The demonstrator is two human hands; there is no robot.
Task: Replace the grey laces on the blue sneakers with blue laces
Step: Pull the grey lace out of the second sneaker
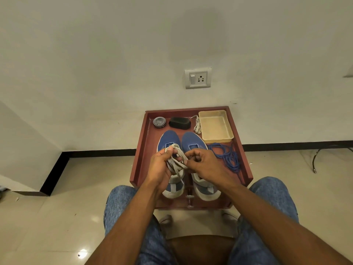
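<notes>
- Two knees in blue jeans (271,199) framed the bottom of the view, with a brown seat (200,247) between them and a pale tiled floor (57,207) around.
- Both bare forearms reached forward over the near edge of a small red-brown tabletop (139,159) with a raised rim.
- Left hand (159,167) gripped a bunch of grey lace (176,159), its fingers (169,150) curled round the coiled loops.
- Right hand (205,163) met the same bunch from the other side, thumb and fingertips pinched on a strand of it.
- Under the hands stood a pair of blue sneakers (193,140) side by side, toes pointing away, pale heels nearest the person; the bunch was held just above the left one.
- A loose tangle of blue lace (227,155) lay on the tabletop just right of the right sneaker.
- Another grey lace (197,124) lay bundled beyond the sneakers' toes, just beside a shallow cream tray (230,137) in the far right corner.
- A black brush-like block (180,122) and a round tin (159,122) sat along the far edge to the left.
- Behind it all rose a pale wall (95,64) with a switch-and-socket plate (198,78) and a dark skirting strip (99,153).
</notes>
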